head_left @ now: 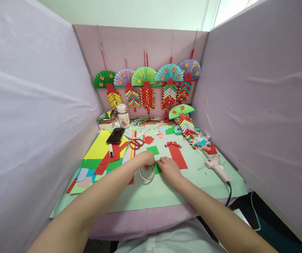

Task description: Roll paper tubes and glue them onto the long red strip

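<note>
My left hand and right hand meet on a green paper, fingers pinched narrow on its edges. A tape roll lies just beside it on the surface.

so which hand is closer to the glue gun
Right. The right hand lies left of the glue gun, with bare mat between them; the left hand is farther left, beyond the right one.

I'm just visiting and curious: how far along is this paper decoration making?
Done: five fan hangings are up on the back wall, a sixth rests on the table. In hand: the left hand and right hand meet on a small green paper. Seemingly left: the red strip and glue gun lie untouched.
</note>
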Tool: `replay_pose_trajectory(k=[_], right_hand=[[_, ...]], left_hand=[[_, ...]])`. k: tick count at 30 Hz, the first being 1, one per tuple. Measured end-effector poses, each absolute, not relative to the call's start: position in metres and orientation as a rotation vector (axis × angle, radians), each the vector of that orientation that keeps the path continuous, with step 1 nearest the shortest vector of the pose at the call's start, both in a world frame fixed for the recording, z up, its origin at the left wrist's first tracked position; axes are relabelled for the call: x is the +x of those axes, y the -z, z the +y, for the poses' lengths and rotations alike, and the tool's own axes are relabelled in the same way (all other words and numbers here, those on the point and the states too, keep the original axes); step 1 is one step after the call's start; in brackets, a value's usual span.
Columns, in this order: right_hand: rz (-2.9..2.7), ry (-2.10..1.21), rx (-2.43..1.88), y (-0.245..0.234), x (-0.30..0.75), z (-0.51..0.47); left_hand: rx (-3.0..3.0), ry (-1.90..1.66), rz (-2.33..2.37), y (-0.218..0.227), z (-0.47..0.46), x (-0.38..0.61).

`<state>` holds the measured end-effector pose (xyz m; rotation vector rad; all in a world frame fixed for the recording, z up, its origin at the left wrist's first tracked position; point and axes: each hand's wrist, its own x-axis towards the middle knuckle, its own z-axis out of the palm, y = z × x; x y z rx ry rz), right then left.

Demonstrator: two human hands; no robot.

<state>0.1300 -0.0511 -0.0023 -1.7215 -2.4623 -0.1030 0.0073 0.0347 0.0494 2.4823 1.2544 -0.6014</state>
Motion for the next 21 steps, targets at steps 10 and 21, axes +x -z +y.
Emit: replay_pose_trajectory(k=[10, 21], right_hand=[[-2.505, 0.245, -1.705, 0.007, 0.126, -0.053], [-2.568, 0.253, -1.728, -0.004, 0.122, -0.058]], left_hand=[[2.158, 0.029, 1.637, -0.027, 0.009, -0.032], [2.210, -0.135, 1.674, -0.015, 0.006, -0.038]])
